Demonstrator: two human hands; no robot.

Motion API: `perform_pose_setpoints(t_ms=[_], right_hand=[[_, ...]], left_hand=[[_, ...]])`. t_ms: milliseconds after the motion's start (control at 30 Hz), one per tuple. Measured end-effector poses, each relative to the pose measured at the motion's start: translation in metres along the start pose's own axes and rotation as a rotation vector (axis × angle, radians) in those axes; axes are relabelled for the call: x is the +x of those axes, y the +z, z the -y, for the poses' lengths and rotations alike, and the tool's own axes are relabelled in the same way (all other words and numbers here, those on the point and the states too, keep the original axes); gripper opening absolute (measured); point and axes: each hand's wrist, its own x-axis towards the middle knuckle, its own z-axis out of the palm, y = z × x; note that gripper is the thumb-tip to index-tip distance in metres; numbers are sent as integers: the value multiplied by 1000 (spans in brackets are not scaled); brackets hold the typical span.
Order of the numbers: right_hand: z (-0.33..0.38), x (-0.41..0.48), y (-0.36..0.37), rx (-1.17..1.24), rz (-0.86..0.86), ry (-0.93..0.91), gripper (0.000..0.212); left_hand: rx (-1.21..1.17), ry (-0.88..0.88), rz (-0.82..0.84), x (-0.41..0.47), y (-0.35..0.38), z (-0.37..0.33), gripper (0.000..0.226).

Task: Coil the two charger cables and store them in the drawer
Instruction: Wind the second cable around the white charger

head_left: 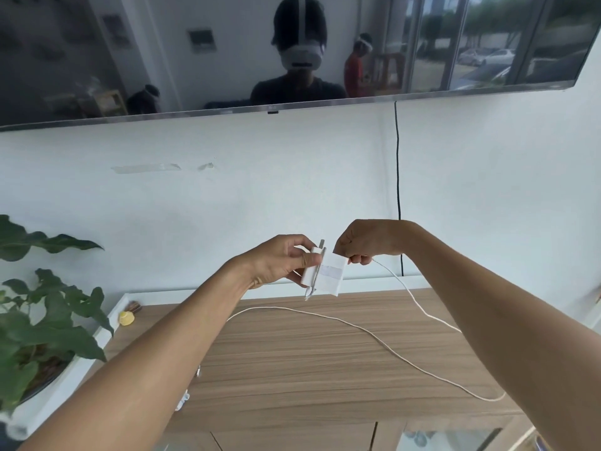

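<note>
winding step: left hand (pixel 279 262) is gripping the charger block (pixel 327 275) above the wooden top (pixel 292 369), right hand (pixel 364 244) is pinching the cable (pixel 357 327) just right of it, slack trailing right; next wrap is probably needing steady tension.

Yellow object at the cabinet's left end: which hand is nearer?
Left. The left hand, holding the white charger, is up and to the right of the yellow object; the right hand is farther right, pinching the cable.
</note>
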Motion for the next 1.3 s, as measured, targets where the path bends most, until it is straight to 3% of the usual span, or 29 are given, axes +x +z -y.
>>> perform_pose_setpoints(t_ms=[133,267,467,600,700,900,1133,1300], right_hand=[[8,4,4,-175,-23,54,19],[18,5,3,-170,-136,54,19],[24,10,25,-166,-569,-94,24],[19,12,47,-134,-782,-192,26],[14,12,62,60,-904,-237,24],[8,12,71,512,-831,-278,24],[13,6,56,466,-727,-310,22],[19,2,66,441,-864,-304,22]], left_hand=[[69,9,-39,4,8,4,29],[111,3,-139,11,7,10,27],[64,15,-373,27,3,15,23],[-14,1,-426,32,-1,8,29],[-30,1,-443,33,0,5,29],[-138,20,-421,31,8,4,27],[-206,42,-373,29,1,1,23],[-184,103,-400,28,1,-1,20]])
